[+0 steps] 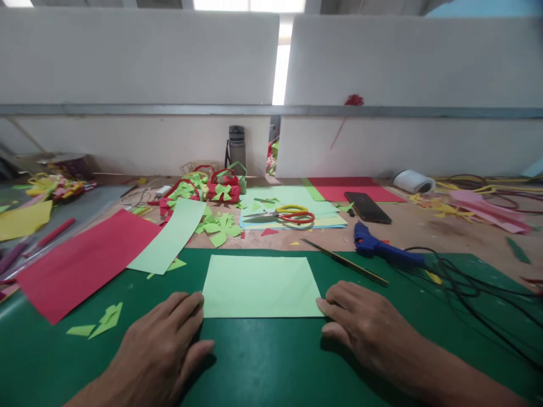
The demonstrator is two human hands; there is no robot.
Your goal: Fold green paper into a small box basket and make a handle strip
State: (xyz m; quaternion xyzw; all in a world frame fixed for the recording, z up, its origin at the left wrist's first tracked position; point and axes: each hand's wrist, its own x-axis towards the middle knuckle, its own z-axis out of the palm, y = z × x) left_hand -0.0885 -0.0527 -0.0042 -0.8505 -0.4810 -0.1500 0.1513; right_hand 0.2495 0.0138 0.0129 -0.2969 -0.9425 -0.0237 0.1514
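Lying flat, rectangular green paper (261,287), left fingers (186,312) and right fingers (341,299) unclenched at its edges, glossy mat (254,362)

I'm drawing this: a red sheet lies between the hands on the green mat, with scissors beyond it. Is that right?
No: the head view shows the sheet between the left hand and right hand is pale green, not red. The green mat and scissors are right.

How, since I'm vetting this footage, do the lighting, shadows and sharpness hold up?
Head view, top centre: the gap between the white panels is blown out; head view, front: soft shadows beside the left hand and right hand; head view, left edge: pale sheen on the green mat; head view, right: the pink paper looks smeared, while the light green sheet between the hands is clearer.
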